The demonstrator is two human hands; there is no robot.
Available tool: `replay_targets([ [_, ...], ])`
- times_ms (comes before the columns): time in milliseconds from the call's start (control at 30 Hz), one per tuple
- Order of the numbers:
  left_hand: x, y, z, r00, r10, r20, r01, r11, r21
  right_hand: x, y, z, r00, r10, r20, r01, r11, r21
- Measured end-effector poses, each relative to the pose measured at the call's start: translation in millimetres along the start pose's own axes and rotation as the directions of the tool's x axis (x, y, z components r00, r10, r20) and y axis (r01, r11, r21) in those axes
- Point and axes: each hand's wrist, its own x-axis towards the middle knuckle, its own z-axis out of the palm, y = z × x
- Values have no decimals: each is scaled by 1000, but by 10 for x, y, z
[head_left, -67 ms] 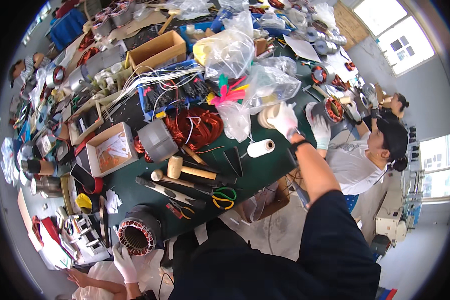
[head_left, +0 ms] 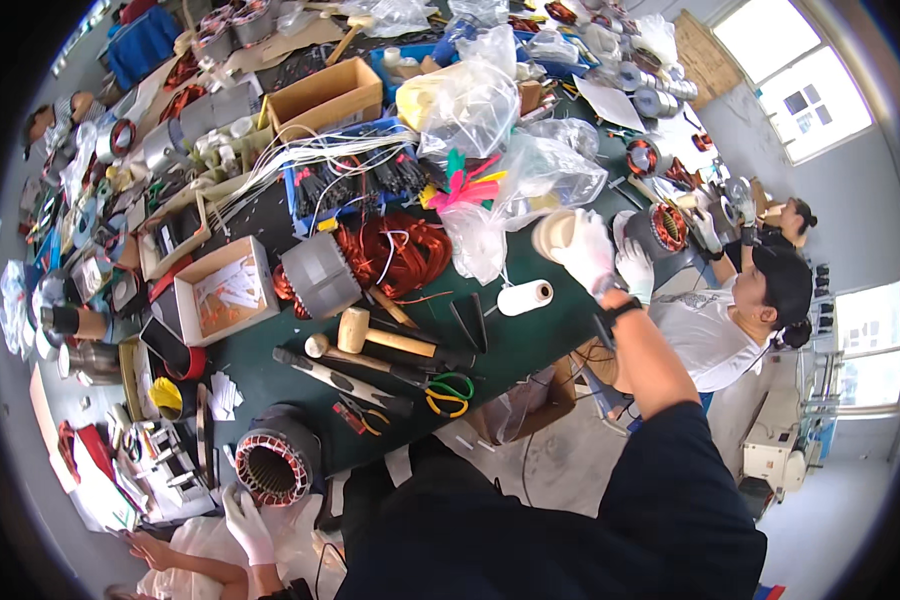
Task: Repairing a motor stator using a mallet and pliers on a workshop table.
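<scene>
My right hand, in a white glove with a dark band at the wrist, reaches over the far right part of the green table. Its fingers close round a cream-coloured roll. Nearer to me lies a white thread spool. At the lower left, my left hand, also gloved, has its fingers stretched out beside a motor stator with red-and-white laced windings. Whether those fingers touch the stator I cannot tell. A co-worker's gloved hand is close to my right hand, beside another stator.
Mallets, green-and-yellow scissors and pliers lie before me. Behind them are a grey stator, copper wire coils and a blue bin. An open carton stands below the table edge. Co-workers are on both sides.
My right hand and the cream roll have shifted slightly right, and my right forearm is a little nearer to me. The whole view has tilted a little. My left hand stays by the stator.
</scene>
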Motion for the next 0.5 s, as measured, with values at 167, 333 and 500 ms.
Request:
replay_targets([
  [167,-59,584,386,994,-55,-98,44,993,-110,-857,107,-824,964,-200,-173,183,977,-111],
  [333,-115,376,438,972,-224,-76,170,884,-435,-1734,-692,-991,909,-414,-47,416,899,134],
  [500,-331,249,318,957,-289,-16,229,790,-569,-2262,-1982,-1170,611,-768,-194,791,583,184],
])
